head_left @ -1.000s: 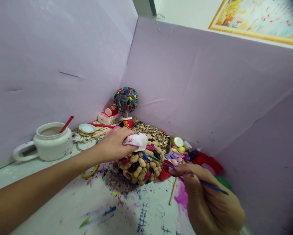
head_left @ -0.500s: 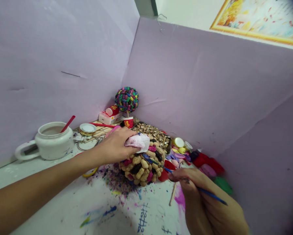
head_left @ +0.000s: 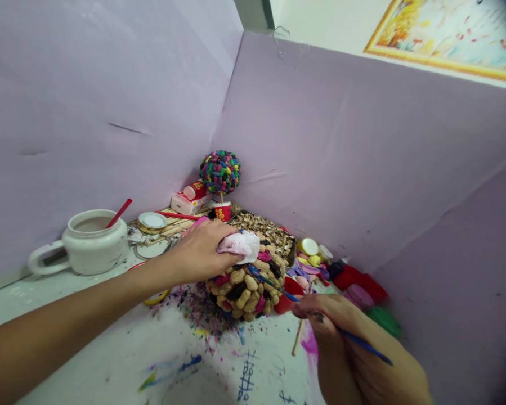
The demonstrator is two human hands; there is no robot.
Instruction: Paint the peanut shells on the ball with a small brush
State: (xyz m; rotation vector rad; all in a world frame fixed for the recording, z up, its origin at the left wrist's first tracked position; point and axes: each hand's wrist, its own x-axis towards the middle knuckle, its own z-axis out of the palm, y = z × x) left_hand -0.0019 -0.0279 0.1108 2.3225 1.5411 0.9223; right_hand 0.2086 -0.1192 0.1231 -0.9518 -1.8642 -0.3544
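Observation:
A ball covered in peanuts (head_left: 245,292) rests on the paint-spotted table, some of its shells coloured black, magenta and blue. My left hand (head_left: 206,250) presses a crumpled white tissue (head_left: 241,246) against its upper left side; the fingertips are partly hidden behind the tissue. A thin blue paintbrush (head_left: 365,344) is pinched in my right hand (head_left: 341,326), at the ball's right. Its bristles touch a peanut on the front that carries blue paint. A red cup (head_left: 289,297) stands just behind the brush, partly covered.
Behind the ball lies a tray of shells (head_left: 273,233). A white mug (head_left: 95,247) with a red stick stands at left. A finished-looking coloured peanut ball (head_left: 220,171) rises from a red paper cup at the back. Coloured clay and lids (head_left: 314,261) lie at right, before lilac partition walls.
The brush tip has shifted slightly up and left on the blue-painted peanut. My left hand stays on the ball with the tissue, and the whole view has shifted very slightly.

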